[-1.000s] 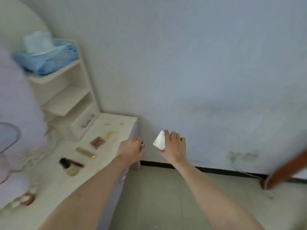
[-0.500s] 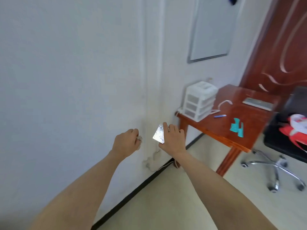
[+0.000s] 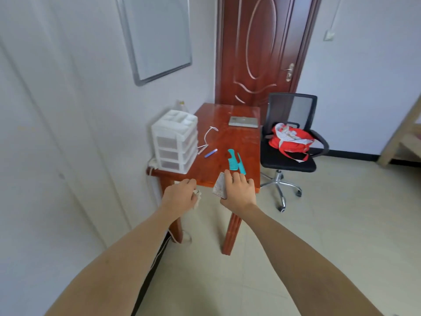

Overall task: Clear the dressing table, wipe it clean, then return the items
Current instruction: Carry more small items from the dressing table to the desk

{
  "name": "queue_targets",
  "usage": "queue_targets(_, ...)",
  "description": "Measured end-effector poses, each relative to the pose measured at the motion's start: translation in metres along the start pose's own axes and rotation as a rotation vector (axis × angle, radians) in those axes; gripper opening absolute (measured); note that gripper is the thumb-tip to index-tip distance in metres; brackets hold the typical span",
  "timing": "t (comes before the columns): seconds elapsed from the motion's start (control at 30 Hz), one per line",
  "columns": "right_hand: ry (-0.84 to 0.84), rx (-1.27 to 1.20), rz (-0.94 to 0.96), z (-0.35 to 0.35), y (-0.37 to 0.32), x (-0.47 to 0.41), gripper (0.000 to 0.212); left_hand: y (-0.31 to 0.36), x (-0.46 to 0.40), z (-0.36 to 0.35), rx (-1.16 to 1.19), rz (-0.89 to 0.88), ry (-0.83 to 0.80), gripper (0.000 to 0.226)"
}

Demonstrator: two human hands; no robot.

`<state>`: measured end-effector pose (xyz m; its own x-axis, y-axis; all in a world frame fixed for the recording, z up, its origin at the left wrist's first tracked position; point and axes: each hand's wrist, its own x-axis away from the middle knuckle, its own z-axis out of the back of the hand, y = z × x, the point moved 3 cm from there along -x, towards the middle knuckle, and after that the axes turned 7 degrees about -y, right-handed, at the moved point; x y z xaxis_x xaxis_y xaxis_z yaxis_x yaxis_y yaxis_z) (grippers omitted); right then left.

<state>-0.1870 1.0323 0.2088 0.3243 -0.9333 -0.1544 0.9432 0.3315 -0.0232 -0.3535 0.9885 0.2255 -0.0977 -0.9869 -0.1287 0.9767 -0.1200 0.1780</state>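
My right hand point(image 3: 239, 192) holds a flat, silvery square case point(image 3: 220, 186) over the near edge of a red-brown wooden table point(image 3: 227, 137). My left hand point(image 3: 180, 196) is closed around a small pale object point(image 3: 197, 194) that peeks out between the fingers; what it is I cannot tell. It hovers just left of the right hand, at the table's near left corner. On the table lie two teal combs point(image 3: 234, 161), a blue pen-like stick point(image 3: 210, 153), a white hook point(image 3: 208, 137) and a grey flat case point(image 3: 243, 121). The dressing table is out of view.
A white plastic drawer unit point(image 3: 174, 142) stands on the table's left side against the wall. A black office chair point(image 3: 289, 142) with a red bag point(image 3: 288, 141) sits to the right. A brown door point(image 3: 262, 49) is behind, a whiteboard point(image 3: 157, 35) on the left wall. Tiled floor lies around.
The view has swung right from the dressing table, along the wall, to the wooden table. Both hands kept their hold and now hover at that table's near edge.
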Motion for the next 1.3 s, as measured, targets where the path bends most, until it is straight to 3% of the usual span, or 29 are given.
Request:
queue_targets(0.43, -0.208, 0.038, -0.119, -0.064, 0.087, -0.138, 0.08, -0.002, -0.189, -0.068, 0.023, -0.127, -0.073, 0.013)
queue_targets(0.9, -0.47, -0.058, -0.121, -0.193, 0.091, -0.303, 0.088, -0.097, -0.378, -0.147, 0.05, -0.097, -0.263, 0.019)
queue_targets(1.13, -0.575, -0.169, -0.119, -0.239, 0.083, -0.348, 0.087, -0.119, -0.415, -0.19, 0.165, -0.039, -0.311, 0.027)
queue_targets(1.3, -0.536, -0.171, -0.027, -0.251, 0.088, -0.364, 0.084, -0.122, -0.414, -0.206, 0.073, -0.068, -0.237, 0.024)
